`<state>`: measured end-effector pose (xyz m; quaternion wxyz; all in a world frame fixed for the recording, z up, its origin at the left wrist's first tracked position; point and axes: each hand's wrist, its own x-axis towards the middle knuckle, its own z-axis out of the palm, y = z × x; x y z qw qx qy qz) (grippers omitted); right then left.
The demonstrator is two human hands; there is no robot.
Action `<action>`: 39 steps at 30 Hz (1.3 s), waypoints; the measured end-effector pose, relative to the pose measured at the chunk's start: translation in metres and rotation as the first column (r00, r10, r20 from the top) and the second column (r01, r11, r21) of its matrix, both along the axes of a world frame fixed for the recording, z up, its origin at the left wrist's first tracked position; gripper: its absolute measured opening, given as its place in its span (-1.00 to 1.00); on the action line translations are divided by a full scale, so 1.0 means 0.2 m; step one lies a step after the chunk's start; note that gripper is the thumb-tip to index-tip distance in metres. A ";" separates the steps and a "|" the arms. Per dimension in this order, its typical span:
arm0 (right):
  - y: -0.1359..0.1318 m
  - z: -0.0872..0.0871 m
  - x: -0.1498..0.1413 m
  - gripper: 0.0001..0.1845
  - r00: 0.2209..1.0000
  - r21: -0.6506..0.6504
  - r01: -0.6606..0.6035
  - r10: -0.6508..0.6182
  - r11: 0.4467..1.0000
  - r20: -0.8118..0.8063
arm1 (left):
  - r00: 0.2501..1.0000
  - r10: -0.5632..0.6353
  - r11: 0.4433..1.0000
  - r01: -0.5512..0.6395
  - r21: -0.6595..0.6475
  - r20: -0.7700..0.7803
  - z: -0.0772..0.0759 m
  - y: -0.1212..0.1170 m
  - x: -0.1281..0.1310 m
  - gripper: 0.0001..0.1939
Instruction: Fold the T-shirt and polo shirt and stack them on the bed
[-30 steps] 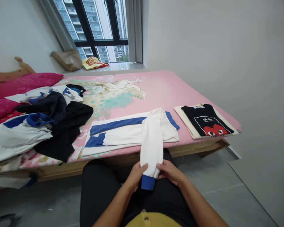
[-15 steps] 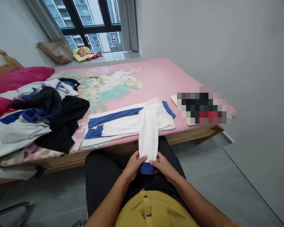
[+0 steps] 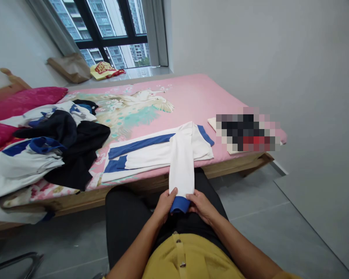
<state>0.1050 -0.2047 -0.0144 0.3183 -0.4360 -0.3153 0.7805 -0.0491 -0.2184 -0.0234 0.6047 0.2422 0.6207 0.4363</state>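
A white garment with blue trim (image 3: 151, 155) lies partly folded along the near edge of the pink bed (image 3: 192, 97). One white sleeve (image 3: 181, 170) hangs off the edge down to my lap. My left hand (image 3: 164, 204) and my right hand (image 3: 202, 205) both pinch the sleeve's blue cuff (image 3: 179, 204), one on each side. My forearms reach in from the bottom of the view over my black trousers.
A heap of black, white and blue clothes (image 3: 49, 147) lies at the bed's left, beside magenta pillows (image 3: 26, 99). A folded dark shirt on a cream one (image 3: 244, 131) sits at the right corner. Bags rest on the window sill (image 3: 87, 69). Grey floor tiles run to the right.
The sleeve's cuff has been drawn a little closer to my body, with both hands still on it. The view has tilted down slightly, showing more of my yellow top.
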 end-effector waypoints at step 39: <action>0.02 0.11 -0.07 -0.47 0.998 0.214 0.039 -0.047 0.976 0.031 | 0.352 -0.004 0.660 0.704 0.262 -0.936 0.12 -0.10 -0.02 -0.44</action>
